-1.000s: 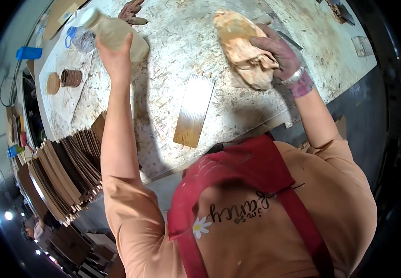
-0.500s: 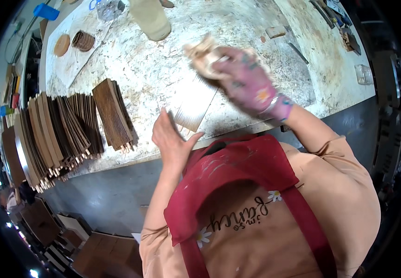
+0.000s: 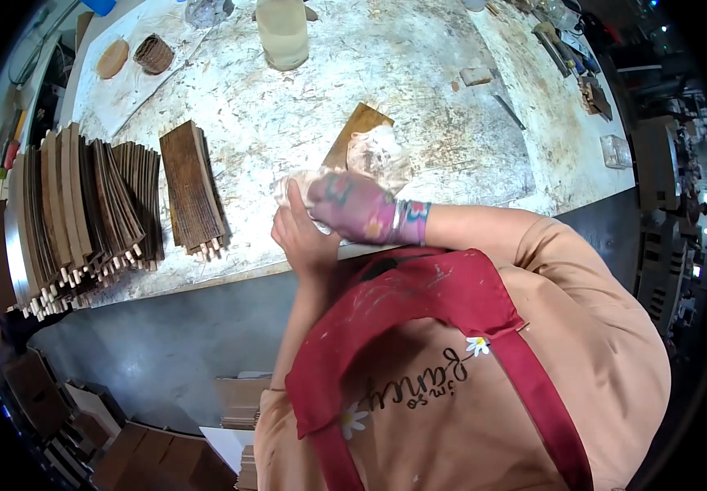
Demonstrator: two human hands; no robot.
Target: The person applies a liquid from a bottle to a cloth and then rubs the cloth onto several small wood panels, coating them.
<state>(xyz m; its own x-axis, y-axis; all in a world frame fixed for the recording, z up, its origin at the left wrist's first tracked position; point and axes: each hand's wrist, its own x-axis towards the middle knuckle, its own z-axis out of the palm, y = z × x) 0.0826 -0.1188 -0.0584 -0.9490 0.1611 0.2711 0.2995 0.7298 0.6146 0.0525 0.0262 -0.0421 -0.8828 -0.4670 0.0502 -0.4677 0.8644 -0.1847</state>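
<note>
A brown wooden slat (image 3: pixel 359 120) lies on the worktable at a slant, its near end hidden under my hands. My right hand (image 3: pixel 352 204), in a purple flowered glove, is closed on a pale wiping cloth (image 3: pixel 292 186) over that near end. My bare left hand (image 3: pixel 306 236) is right beside it, fingers stretched out against the cloth's left side; whether it touches the slat is hidden. A second crumpled pale cloth (image 3: pixel 378 155) rests against the slat, just beyond my glove.
Several dark slats with wooden pegs (image 3: pixel 83 204) stand in a row at the left, and a smaller stack (image 3: pixel 191 188) sits nearer. A jar of cloudy liquid (image 3: pixel 282 37) is at the back. Tools (image 3: pixel 554 45) lie far right; the paint-stained worktable (image 3: pixel 443 221) ends just before me.
My right hand has swept the cloth toward me and left, down the slat to its near end beside my left hand. The second cloth and the slat's far end now show.
</note>
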